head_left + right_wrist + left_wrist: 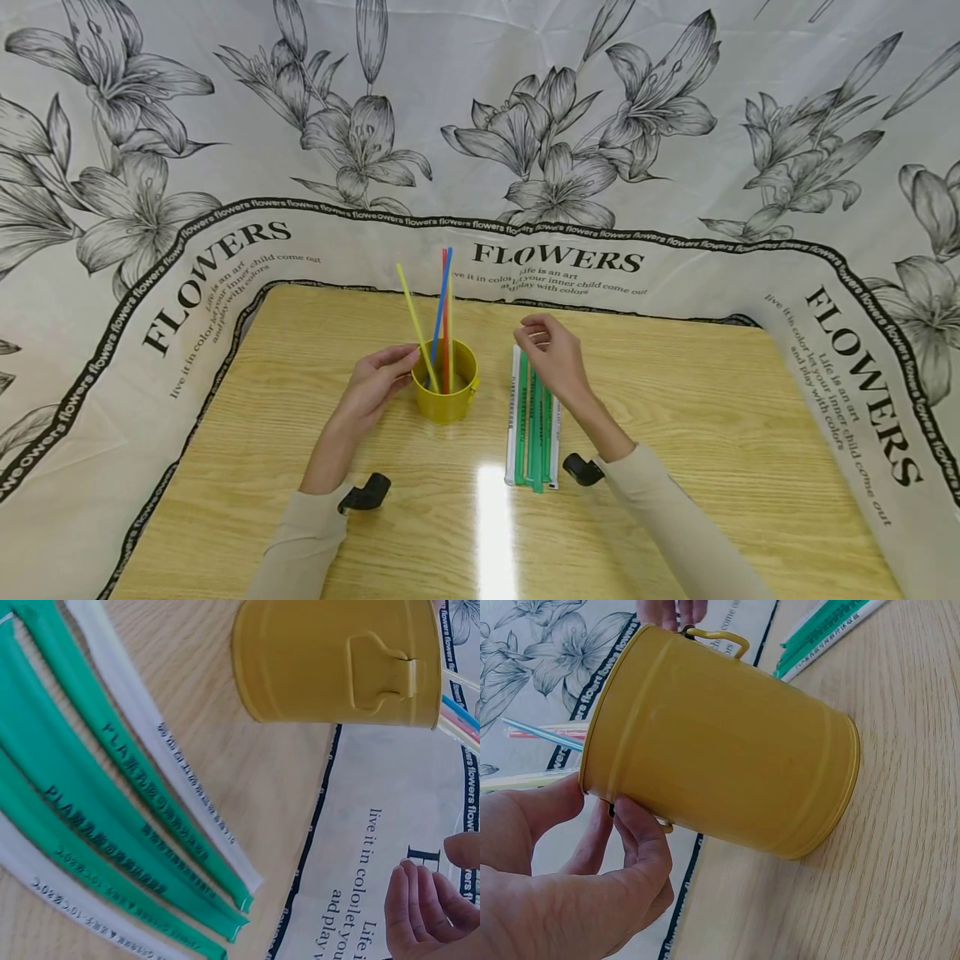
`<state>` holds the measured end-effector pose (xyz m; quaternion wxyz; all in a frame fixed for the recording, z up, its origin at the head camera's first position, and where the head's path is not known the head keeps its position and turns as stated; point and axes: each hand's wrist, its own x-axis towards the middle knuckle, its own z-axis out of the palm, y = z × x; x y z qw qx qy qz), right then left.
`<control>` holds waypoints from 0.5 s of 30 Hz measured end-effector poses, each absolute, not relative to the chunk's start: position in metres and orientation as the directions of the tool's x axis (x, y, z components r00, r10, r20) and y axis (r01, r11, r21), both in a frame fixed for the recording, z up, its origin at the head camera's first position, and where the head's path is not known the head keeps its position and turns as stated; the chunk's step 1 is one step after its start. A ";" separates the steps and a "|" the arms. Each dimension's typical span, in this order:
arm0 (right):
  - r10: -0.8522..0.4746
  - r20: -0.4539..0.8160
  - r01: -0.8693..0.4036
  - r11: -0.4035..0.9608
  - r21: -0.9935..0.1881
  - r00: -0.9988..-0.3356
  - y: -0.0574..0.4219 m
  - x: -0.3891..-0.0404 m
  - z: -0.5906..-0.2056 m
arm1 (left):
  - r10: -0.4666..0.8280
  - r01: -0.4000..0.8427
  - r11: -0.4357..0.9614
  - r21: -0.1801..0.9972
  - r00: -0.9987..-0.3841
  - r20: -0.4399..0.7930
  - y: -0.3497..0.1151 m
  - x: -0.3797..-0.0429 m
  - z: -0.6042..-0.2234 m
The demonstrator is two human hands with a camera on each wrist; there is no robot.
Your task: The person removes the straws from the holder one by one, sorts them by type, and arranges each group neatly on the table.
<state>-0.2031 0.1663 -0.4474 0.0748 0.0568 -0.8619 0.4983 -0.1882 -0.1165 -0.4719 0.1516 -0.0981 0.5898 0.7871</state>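
Note:
My left hand (369,387) grips the near-left side of a small yellow metal bucket (442,407), thumb at the rim and fingers by its side handle in the left wrist view. The bucket stands upright on the table. Several drinking straws lean in it: a yellow straw (412,312), a blue straw (440,304) and red and pale ones behind. My right hand (557,357) hovers over the far end of a row of paper-wrapped straws (537,442), fingers loosely bent. Nothing shows between those fingers in the right wrist view (427,911).
Green wrappers lie in the middle of the row, with a white wrapper (513,417) at each side, to the right of the bucket. The wooden table (675,400) ends at a floral cloth (405,167) hung around its back and sides.

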 end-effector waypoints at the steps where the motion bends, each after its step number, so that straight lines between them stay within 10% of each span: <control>1: -0.028 0.190 -0.178 0.495 -0.851 -0.981 0.164 -0.204 -0.446 | 0.122 -0.355 -0.258 0.899 -0.935 -0.334 -0.116 -0.188 -0.472; 15: -0.078 0.262 -0.270 0.428 -0.862 -0.962 0.138 -0.217 -0.438 | 0.117 -0.359 -0.250 0.899 -0.933 -0.340 -0.116 -0.187 -0.471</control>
